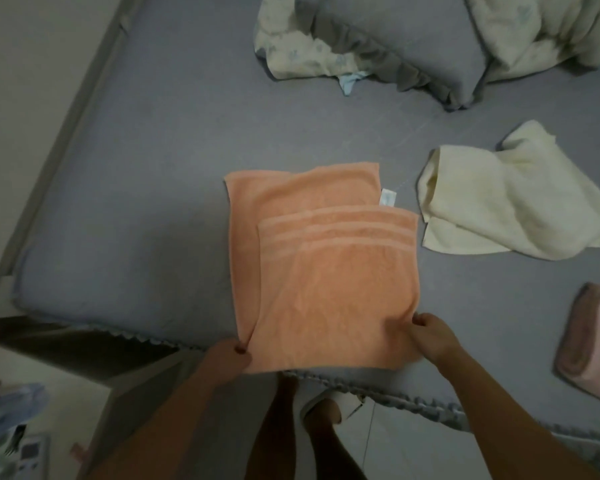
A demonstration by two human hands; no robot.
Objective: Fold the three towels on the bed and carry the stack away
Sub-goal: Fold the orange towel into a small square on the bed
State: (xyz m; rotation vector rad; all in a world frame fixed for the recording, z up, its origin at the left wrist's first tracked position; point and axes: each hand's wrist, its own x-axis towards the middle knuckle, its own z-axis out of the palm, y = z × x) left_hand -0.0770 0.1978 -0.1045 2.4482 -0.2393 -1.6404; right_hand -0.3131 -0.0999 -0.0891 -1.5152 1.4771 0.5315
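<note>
Near the front edge of the bed [146, 188], the orange towel [326, 271] lies partly folded, its striped upper layer set askew over the lower one so the far corners do not meet. Each hand pinches a near corner: the left hand [227, 358] with fingers clamped on the left corner, the right hand [430, 336] with fingers curled on the right one, likely to pull the fold taut and square the edges before the next fold. Just right of it, the cream towel [510, 202] lies crumpled and unfolded, while the pink towel [593, 344] sits at the right edge, seemingly folded. Rumpled bedding [326, 46] is heaped at the far side, well apart.
</note>
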